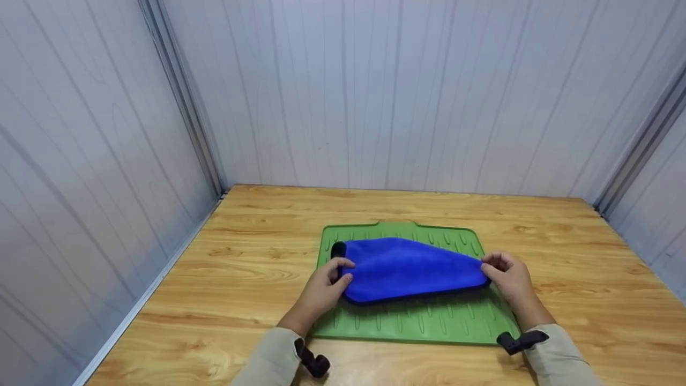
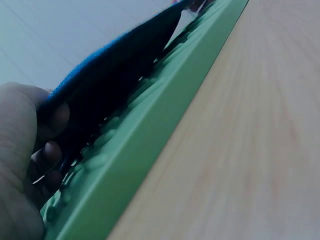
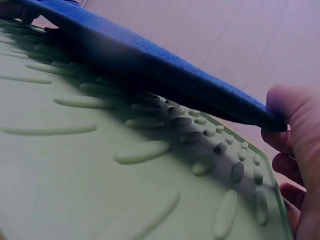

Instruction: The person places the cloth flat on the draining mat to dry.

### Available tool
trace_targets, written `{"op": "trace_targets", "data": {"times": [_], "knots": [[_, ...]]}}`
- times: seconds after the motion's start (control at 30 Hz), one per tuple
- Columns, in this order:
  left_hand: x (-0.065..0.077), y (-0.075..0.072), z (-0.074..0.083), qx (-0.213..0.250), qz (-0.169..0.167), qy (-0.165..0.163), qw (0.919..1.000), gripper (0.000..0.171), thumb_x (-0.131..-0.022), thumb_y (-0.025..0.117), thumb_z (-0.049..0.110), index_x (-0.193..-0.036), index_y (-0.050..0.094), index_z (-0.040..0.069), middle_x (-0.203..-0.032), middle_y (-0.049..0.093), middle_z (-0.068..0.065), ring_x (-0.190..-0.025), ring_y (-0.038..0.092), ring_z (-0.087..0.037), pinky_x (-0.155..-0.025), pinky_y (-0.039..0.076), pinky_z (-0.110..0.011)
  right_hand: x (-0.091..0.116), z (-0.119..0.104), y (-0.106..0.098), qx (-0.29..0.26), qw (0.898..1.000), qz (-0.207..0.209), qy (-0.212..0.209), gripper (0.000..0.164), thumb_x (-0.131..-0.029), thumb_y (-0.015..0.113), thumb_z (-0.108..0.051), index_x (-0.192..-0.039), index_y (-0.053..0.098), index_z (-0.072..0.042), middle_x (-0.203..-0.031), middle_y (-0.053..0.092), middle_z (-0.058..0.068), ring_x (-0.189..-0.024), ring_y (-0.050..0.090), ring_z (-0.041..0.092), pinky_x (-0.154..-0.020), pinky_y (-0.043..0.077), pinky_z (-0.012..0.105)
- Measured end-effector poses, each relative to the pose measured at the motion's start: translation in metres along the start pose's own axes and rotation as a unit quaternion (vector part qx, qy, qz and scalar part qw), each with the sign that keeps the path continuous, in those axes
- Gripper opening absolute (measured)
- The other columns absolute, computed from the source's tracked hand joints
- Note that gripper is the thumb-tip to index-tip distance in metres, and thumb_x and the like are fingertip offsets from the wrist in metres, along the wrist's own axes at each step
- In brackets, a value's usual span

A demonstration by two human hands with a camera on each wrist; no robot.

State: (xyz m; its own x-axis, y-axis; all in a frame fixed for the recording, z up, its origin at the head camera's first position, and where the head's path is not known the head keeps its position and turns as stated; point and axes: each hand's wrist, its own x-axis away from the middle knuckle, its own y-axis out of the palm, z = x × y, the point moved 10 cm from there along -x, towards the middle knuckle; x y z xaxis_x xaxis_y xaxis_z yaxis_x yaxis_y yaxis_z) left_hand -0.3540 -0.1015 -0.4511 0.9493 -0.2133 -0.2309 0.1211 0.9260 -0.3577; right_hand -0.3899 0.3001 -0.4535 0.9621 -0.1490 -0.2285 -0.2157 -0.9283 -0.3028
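Pale panelled walls (image 1: 332, 96) fill the upper part of the head view; a wood-grain table (image 1: 214, 316) spans the lower part. A green ribbed mat (image 1: 396, 329) lies on the table, right of centre in the lower half.

The blue cloth (image 1: 407, 271) is above the mat, slanting down to the right in the frame. It has a black border (image 1: 423, 296) and a dark underside. In both wrist views its near edge stands clear of the ribs; whether its far edge touches the mat, I cannot tell.

My left hand (image 1: 325, 285) grips the cloth's left end, thumb and forefinger nearly closed on the edge. My right hand (image 1: 508, 274) pinches the right corner between thumb and fingertip, with no visible gap beyond the cloth's thickness; the other fingers curl loosely.

I judge the step in hand to be handling the cloth by its two ends. The next move probably calls for both hands to travel together at matched height, grips firm, edge taut.

Caution: the cloth hides the mat's middle, and the raised ribs could catch a sagging border. A black mount (image 1: 520, 341) at my right sleeve (image 1: 560, 356) overlaps the mat's lower right corner in the frame; knocking it is a risk.
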Motion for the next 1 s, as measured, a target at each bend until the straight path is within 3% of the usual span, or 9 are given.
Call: {"op": "trace_targets", "data": {"times": [0.1, 0.2, 0.3, 0.47, 0.67, 0.83, 1.0], "knots": [[0.0, 0.002, -0.002, -0.026, -0.014, -0.007, 0.9995, 0.024, -0.099, 0.064, 0.013, -0.123, 0.065, 0.016, -0.079, 0.052, 0.002, -0.067, 0.049, -0.014, -0.062, 0.044, -0.027, 0.005, -0.004, 0.002, 0.001, 0.999, -0.022, -0.029, 0.016, -0.087, 0.064, 0.009, -0.104, 0.064, 0.011, -0.076, 0.062, -0.005, -0.069, 0.054, 0.007, -0.062, 0.045, 0.02], [0.0, 0.005, -0.004, -0.055, -0.024, -0.012, 0.9981, 0.03, -0.099, 0.064, 0.017, -0.129, 0.063, 0.019, -0.109, 0.065, -0.003, -0.099, 0.061, -0.021, -0.084, 0.051, -0.038, 0.009, -0.009, 0.011, 0.017, 0.996, -0.073, -0.053, 0.019, -0.089, 0.064, 0.009, -0.108, 0.064, 0.009, -0.077, 0.063, 0.001, -0.068, 0.055, 0.009, -0.062, 0.045, 0.022], [-0.002, 0.005, -0.006, -0.072, -0.022, -0.018, 0.997, 0.037, -0.102, 0.061, 0.025, -0.138, 0.058, 0.019, -0.141, 0.057, -0.006, -0.133, 0.05, -0.026, -0.106, 0.043, -0.048, 0.012, -0.01, 0.021, 0.059, 0.99, -0.119, -0.055, 0.022, -0.096, 0.065, -0.003, -0.117, 0.065, 0.004, -0.082, 0.066, 0.005, -0.071, 0.058, 0.01, -0.066, 0.046, 0.023], [-0.006, 0.002, -0.005, -0.073, 0.01, -0.027, 0.9969, 0.043, -0.105, 0.056, 0.031, -0.145, 0.055, 0.016, -0.144, 0.055, -0.012, -0.134, 0.05, -0.03, -0.108, 0.041, -0.052, 0.008, -0.009, 0.029, 0.111, 0.984, -0.138, -0.029, 0.038, -0.103, 0.061, -0.029, -0.131, 0.064, -0.003, -0.096, 0.07, 0.011, -0.076, 0.062, 0.015, -0.065, 0.049, 0.026], [-0.012, 0.0, 0.005, -0.082, 0.063, -0.005, 0.9947, 0.033, -0.105, 0.057, 0.022, -0.134, 0.065, 0.009, -0.134, 0.064, -0.009, -0.12, 0.061, -0.025, -0.1, 0.049, -0.047, 0.002, -0.011, 0.03, 0.093, 0.989, -0.112, -0.02, 0.04, -0.104, 0.058, -0.035, -0.129, 0.069, -0.005, -0.124, 0.068, 0.014, -0.107, 0.061, 0.008, -0.087, 0.048, 0.018], [-0.014, 0.001, 0.011, -0.089, 0.083, 0.019, 0.9923, 0.025, -0.103, 0.059, 0.015, -0.123, 0.071, 0.007, -0.125, 0.069, -0.008, -0.121, 0.062, -0.026, -0.101, 0.05, -0.044, 0.0, -0.013, 0.026, 0.051, 0.995, -0.084, -0.021, 0.031, -0.099, 0.069, -0.024, -0.118, 0.072, 0.0, -0.109, 0.071, 0.01, -0.094, 0.062, 0.005, -0.08, 0.05, 0.019], [-0.014, -0.003, 0.01, -0.077, 0.102, 0.018, 0.9916, 0.022, -0.101, 0.061, 0.008, -0.119, 0.073, 0.007, -0.123, 0.07, -0.008, -0.121, 0.062, -0.027, -0.1, 0.05, -0.045, -0.002, -0.011, 0.02, -0.023, 0.999, -0.046, -0.006, 0.026, -0.09, 0.076, -0.005, -0.111, 0.069, 0.009, -0.096, 0.071, 0.003, -0.085, 0.062, 0.006, -0.075, 0.051, 0.019]]}}
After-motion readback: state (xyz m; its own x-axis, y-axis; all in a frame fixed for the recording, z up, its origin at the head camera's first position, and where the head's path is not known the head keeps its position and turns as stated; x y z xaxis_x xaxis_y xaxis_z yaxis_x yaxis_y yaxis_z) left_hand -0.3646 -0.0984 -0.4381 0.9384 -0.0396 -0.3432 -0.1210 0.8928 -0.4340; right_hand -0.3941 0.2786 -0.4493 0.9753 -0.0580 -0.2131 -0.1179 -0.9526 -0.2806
